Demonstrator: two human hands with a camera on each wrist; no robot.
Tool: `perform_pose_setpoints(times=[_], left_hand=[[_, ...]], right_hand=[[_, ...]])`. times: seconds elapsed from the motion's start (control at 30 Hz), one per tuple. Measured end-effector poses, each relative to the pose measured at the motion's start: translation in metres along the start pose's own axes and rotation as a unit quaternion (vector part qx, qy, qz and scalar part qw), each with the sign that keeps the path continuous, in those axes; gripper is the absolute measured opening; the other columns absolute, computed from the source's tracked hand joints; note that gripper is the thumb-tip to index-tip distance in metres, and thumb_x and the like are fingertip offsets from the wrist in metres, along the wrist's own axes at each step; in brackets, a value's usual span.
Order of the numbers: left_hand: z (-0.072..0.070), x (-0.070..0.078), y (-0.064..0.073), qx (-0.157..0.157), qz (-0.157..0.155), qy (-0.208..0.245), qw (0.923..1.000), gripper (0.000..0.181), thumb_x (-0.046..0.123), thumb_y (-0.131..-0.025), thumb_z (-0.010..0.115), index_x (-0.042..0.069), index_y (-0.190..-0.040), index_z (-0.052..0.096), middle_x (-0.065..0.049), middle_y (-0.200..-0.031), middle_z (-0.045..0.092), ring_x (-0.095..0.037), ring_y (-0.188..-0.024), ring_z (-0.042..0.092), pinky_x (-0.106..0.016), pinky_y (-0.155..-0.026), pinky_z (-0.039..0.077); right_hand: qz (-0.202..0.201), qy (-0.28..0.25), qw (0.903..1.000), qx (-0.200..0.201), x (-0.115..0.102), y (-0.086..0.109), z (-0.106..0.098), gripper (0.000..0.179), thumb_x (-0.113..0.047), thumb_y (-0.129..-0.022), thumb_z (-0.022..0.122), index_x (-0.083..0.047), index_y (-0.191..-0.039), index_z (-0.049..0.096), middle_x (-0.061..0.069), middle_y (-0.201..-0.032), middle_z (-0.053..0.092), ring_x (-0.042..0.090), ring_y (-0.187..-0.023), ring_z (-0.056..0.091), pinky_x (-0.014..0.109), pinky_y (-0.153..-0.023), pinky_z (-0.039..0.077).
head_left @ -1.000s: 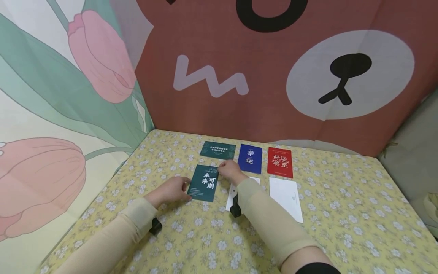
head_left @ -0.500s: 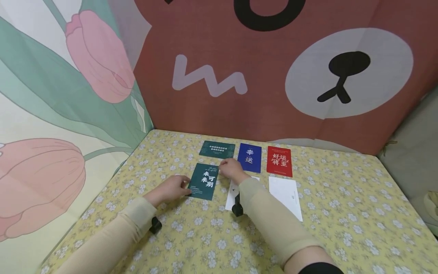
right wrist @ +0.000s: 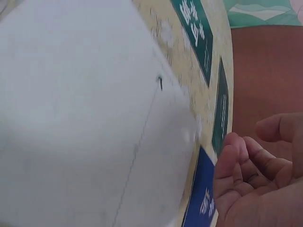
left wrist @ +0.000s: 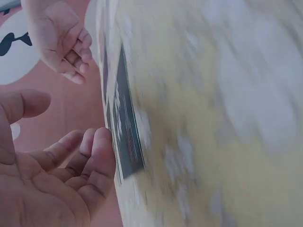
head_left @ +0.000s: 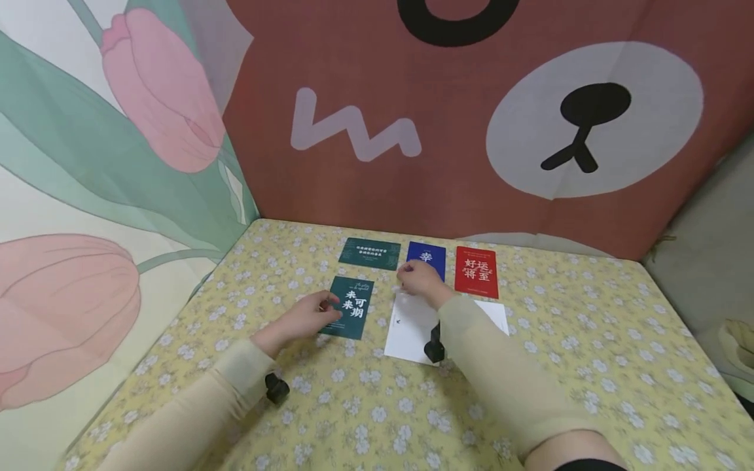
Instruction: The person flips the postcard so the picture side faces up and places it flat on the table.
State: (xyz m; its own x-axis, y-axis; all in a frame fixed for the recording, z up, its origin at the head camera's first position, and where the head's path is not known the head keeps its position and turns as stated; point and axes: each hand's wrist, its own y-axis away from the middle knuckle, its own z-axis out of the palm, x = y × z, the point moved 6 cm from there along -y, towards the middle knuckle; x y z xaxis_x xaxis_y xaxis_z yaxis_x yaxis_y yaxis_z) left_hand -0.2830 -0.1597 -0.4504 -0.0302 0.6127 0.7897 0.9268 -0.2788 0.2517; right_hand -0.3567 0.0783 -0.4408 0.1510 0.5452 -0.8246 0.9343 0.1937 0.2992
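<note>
Two bare hands, fingers loosely bent and holding nothing, above flat rectangular paper cards.
The left hand, thumb apart from its fingers, is at the left edge of a lengthwise dark green card with white lettering; I cannot tell whether they touch. The right hand, thumb also apart, partly covers a blue card, with a plain white card just below. A sideways green card and a red card flank the blue; all lie on the floral-clothed yellow tabletop.

Free gap between hands
</note>
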Motion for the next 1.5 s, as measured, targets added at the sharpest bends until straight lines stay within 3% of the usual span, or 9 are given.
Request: perform_pose_setpoints(times=[0.27, 0.5, 0.77, 0.9, 1.03, 1.2, 1.3, 1.37, 1.5], left_hand=[[0.025, 0.011, -0.007, -0.013, -0.042, 0.084, 0.9955, 0.038, 0.018, -0.106, 0.058, -0.002, -0.138, 0.054, -0.014, -0.118, 0.064, -0.025, -0.103, 0.065, -0.041, -0.087, 0.057], [0.043, 0.024, -0.007, -0.047, -0.024, 0.123, 0.9911, 0.042, 0.016, -0.107, 0.056, -0.005, -0.143, 0.05, -0.016, -0.122, 0.062, -0.026, -0.107, 0.064, -0.042, -0.09, 0.055], [0.059, 0.033, -0.006, -0.052, -0.021, 0.15, 0.9871, 0.047, 0.015, -0.106, 0.055, -0.007, -0.147, 0.045, -0.016, -0.121, 0.061, -0.025, -0.103, 0.062, -0.041, -0.09, 0.054], [0.064, 0.038, -0.004, -0.06, -0.025, 0.163, 0.9845, 0.049, 0.015, -0.106, 0.055, -0.006, -0.149, 0.043, -0.016, -0.123, 0.06, -0.026, -0.102, 0.062, -0.043, -0.091, 0.053], [0.068, 0.044, -0.005, -0.062, -0.016, 0.131, 0.9893, 0.051, 0.017, -0.104, 0.06, -0.004, -0.148, 0.045, -0.014, -0.122, 0.06, -0.025, -0.105, 0.062, -0.044, -0.093, 0.053], [0.076, 0.05, -0.006, -0.068, 0.021, 0.022, 0.9972, 0.056, 0.018, -0.096, 0.073, -0.005, -0.143, 0.051, -0.009, -0.115, 0.061, -0.022, -0.103, 0.059, -0.043, -0.093, 0.051], [0.081, 0.054, -0.007, -0.076, 0.044, -0.039, 0.9954, 0.055, 0.018, -0.09, 0.08, -0.005, -0.134, 0.056, -0.006, -0.104, 0.061, -0.018, -0.094, 0.057, -0.039, -0.088, 0.051], [0.084, 0.055, -0.008, -0.082, 0.055, -0.071, 0.9926, 0.049, 0.019, -0.086, 0.084, -0.004, -0.123, 0.061, -0.005, -0.094, 0.059, -0.018, -0.083, 0.054, -0.036, -0.078, 0.051], [0.089, 0.059, -0.012, -0.087, 0.07, -0.125, 0.9858, 0.044, 0.021, -0.079, 0.09, 0.0, -0.107, 0.064, -0.005, -0.086, 0.057, -0.017, -0.074, 0.051, -0.033, -0.068, 0.047]], right_hand=[[0.036, 0.022, 0.9991, 0.008, 0.017, 0.008, -0.019, 0.035, -0.018, -0.107, 0.052, 0.003, -0.134, 0.058, 0.02, -0.135, 0.06, 0.03, -0.116, 0.063, 0.041, -0.096, 0.054], [0.031, 0.051, 0.9979, 0.022, 0.03, 0.018, -0.037, 0.032, -0.017, -0.106, 0.053, 0.006, -0.128, 0.06, 0.018, -0.118, 0.065, 0.028, -0.103, 0.064, 0.039, -0.088, 0.055], [0.04, 0.049, 0.9977, 0.025, 0.045, 0.024, -0.047, 0.027, -0.015, -0.104, 0.054, 0.007, -0.118, 0.062, 0.015, -0.096, 0.065, 0.023, -0.085, 0.062, 0.034, -0.077, 0.056], [0.054, 0.053, 0.9966, 0.033, 0.052, 0.025, -0.051, 0.029, -0.013, -0.103, 0.054, 0.009, -0.12, 0.061, 0.015, -0.095, 0.064, 0.02, -0.081, 0.063, 0.032, -0.075, 0.058], [0.074, 0.055, 0.9948, 0.044, 0.06, 0.025, -0.055, 0.033, -0.013, -0.103, 0.056, 0.01, -0.125, 0.061, 0.015, -0.099, 0.064, 0.02, -0.082, 0.064, 0.033, -0.077, 0.059], [0.083, 0.054, 0.9939, 0.047, 0.066, 0.024, -0.057, 0.027, -0.012, -0.101, 0.06, 0.009, -0.116, 0.066, 0.012, -0.093, 0.066, 0.019, -0.08, 0.063, 0.032, -0.077, 0.059], [0.068, 0.066, 0.9948, 0.036, 0.065, 0.025, -0.056, 0.021, -0.008, -0.098, 0.063, 0.009, -0.11, 0.068, 0.01, -0.088, 0.066, 0.018, -0.078, 0.062, 0.031, -0.075, 0.058], [0.056, 0.081, 0.9948, 0.026, 0.063, 0.024, -0.055, 0.02, -0.006, -0.095, 0.065, 0.009, -0.108, 0.068, 0.009, -0.087, 0.066, 0.017, -0.077, 0.061, 0.03, -0.074, 0.057], [0.056, 0.106, 0.9928, 0.01, 0.061, 0.024, -0.052, 0.023, -0.006, -0.092, 0.069, 0.005, -0.112, 0.068, 0.008, -0.087, 0.066, 0.017, -0.076, 0.061, 0.031, -0.073, 0.053]])
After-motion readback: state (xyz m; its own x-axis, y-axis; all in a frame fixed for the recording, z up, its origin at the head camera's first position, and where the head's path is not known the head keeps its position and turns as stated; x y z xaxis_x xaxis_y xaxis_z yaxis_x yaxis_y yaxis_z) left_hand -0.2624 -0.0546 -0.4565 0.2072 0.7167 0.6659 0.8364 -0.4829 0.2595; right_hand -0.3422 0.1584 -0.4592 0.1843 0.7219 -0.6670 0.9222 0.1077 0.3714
